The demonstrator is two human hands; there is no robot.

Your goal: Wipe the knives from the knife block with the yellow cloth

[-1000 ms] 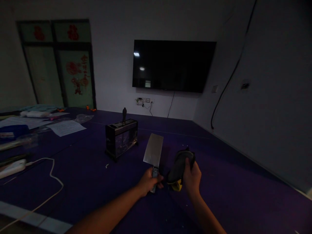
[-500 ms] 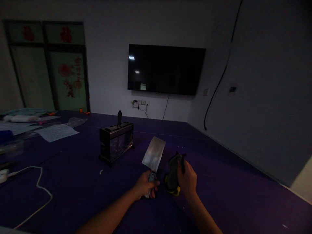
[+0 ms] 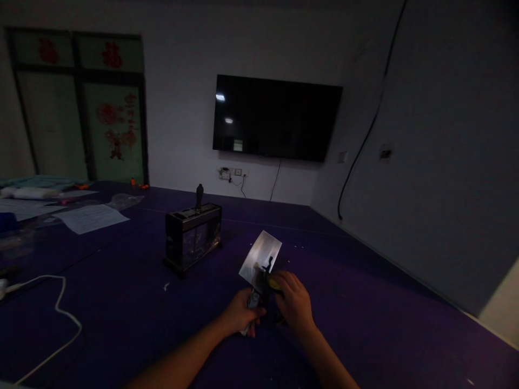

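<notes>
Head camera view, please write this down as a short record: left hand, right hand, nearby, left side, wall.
Left hand: the left hand grips the handle of a cleaver, blade pointing up and away
Right hand: the right hand holds a dark-and-yellow item over the lower blade; contact unclear
Nearby: knife block, upright on the purple surface, one dark handle sticking up
Left side: printed sheet, white cable
Wall: television, screen dark with reflections

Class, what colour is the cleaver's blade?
Silver-grey blade, showing best in the head view.
</notes>
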